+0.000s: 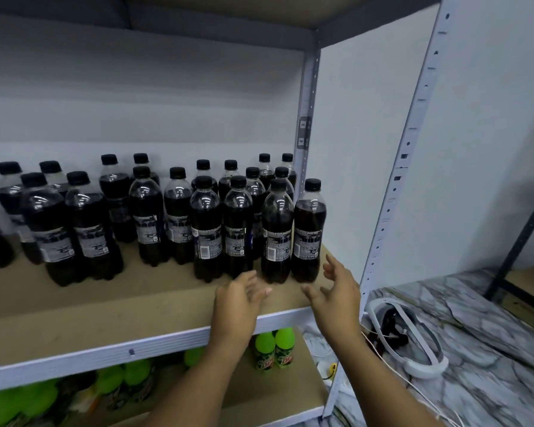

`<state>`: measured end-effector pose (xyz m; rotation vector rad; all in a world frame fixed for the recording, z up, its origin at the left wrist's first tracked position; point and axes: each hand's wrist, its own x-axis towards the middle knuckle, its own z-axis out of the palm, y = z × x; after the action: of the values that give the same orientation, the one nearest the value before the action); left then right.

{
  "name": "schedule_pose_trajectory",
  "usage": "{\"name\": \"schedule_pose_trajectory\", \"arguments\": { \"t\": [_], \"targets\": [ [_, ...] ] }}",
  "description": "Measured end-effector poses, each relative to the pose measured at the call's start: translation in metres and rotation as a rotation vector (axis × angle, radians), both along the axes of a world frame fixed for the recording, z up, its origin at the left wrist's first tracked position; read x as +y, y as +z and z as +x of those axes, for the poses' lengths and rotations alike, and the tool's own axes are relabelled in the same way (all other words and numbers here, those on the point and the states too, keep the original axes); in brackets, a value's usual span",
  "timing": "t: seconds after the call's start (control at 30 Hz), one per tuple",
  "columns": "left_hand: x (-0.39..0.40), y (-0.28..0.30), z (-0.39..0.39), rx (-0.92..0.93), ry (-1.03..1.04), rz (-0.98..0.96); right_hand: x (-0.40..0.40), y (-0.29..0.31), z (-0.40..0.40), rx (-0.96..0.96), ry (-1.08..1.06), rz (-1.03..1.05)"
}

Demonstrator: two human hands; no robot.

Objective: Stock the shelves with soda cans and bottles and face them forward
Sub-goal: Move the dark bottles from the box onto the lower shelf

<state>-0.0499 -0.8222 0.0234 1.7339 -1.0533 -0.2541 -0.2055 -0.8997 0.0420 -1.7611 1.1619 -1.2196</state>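
At the front edge of the brown fibreboard middle shelf [74,306], my left hand [239,298] and right hand [336,291] hover with fingers spread and relaxed, holding nothing, palms turned toward each other. Just beyond the fingertips stand the dark cola bottles with black caps and grey labels [278,232], upright in loose rows that run back to the white rear wall; the rightmost front bottle [309,232] stands between my two hands, apart from both. Its neighbours crowd close on its left, some touching. A white perforated metal upright [392,192] frames the bay on the right, next to my right hand. Below the shelf's white front rail, on the lower board, two green soda bottles with green caps [275,349] stand upright, with more green bottles blurred at lower left. On the grey marbled floor [490,349] to the right lies a white headband-shaped device [413,337] with thin white cables trailing from it.
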Motion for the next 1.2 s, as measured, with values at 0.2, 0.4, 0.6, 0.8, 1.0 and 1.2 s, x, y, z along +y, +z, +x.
{"name": "schedule_pose_trajectory", "arguments": {
  "t": [0.2, 0.4, 0.6, 0.8, 1.0, 1.2],
  "targets": [
    [0.084, -0.013, 0.008, 0.084, -0.069, -0.032, 0.072, -0.018, -0.003, 0.023, 0.134, -0.031],
    [0.192, -0.07, 0.023, 0.183, -0.029, 0.085, 0.167, -0.068, 0.019, -0.056, 0.376, 0.242],
    [0.302, -0.147, 0.033, 0.344, -0.011, 0.312, 0.256, -0.14, 0.034, -0.018, 0.476, 0.485],
    [0.379, -0.2, 0.04, 0.464, -0.162, 0.575, 0.3, -0.208, 0.031, 0.54, 0.722, 0.413],
    [0.409, -0.213, 0.051, 0.414, -0.27, 0.907, 0.311, -0.222, 0.052, 0.891, 1.054, 0.334],
    [0.408, -0.226, 0.05, 0.275, -0.279, 0.96, 0.314, -0.236, 0.06, 1.01, 1.102, 0.284]
  ]
}}
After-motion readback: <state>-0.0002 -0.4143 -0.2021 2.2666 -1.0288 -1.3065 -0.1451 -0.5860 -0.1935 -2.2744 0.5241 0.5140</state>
